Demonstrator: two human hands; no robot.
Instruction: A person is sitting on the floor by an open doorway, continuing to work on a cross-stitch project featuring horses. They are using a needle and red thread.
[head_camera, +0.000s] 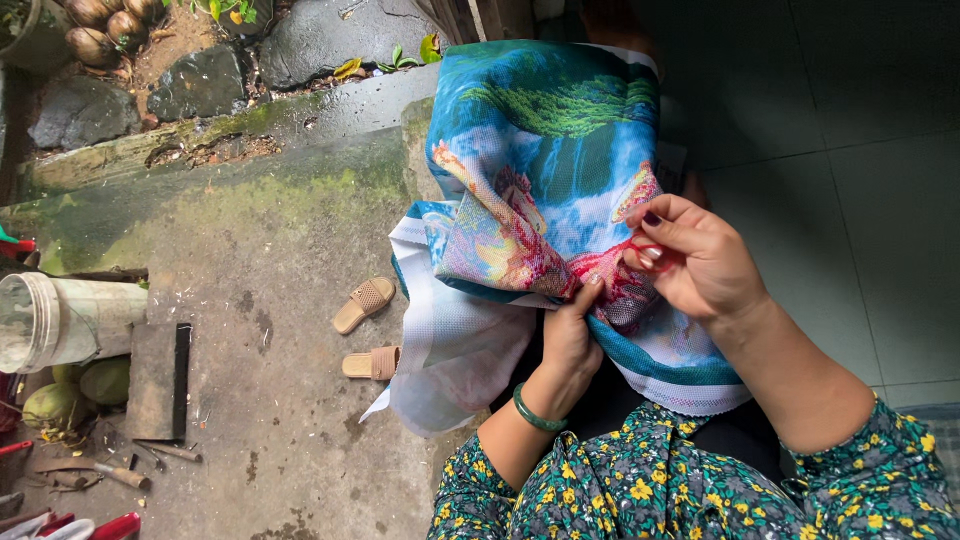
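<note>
Concrete yard floor (270, 300), grey, mossy green along its upper edge, fills the left half of the view; tiled floor (860, 150), dull green, fills the right. Dark stones (200, 85) and soil border the concrete at top left. Embroidery cloth (545, 180), large, printed and part-stitched in blue, green, pink and red, is draped over the person's lap at centre, its white edge (450, 350) hanging down on the left side and a teal band along the lower right edge. Floral sleeves (700, 490), dark with yellow and green flowers, cover both arms at the bottom. White plastic bucket (65, 320) lies on its side at the far left, with green coconuts (80, 390) just below it and a dark flat block (160, 380) beside them. Brown coconuts (110, 25) sit at top left. Pair of tan sandals (367, 330) lies on the concrete just left of the cloth. Right hand (695, 260), above the red stitched patch, grip closed, fingertips pinching a loop of red thread (648, 250); dark polish on the nails. Left hand (572, 335), below the cloth's fold, grip closed on the cloth edge, thumb on top. Green bangle (535, 412) circles the left wrist. Small tools (100, 470) lie at lower left.
</note>
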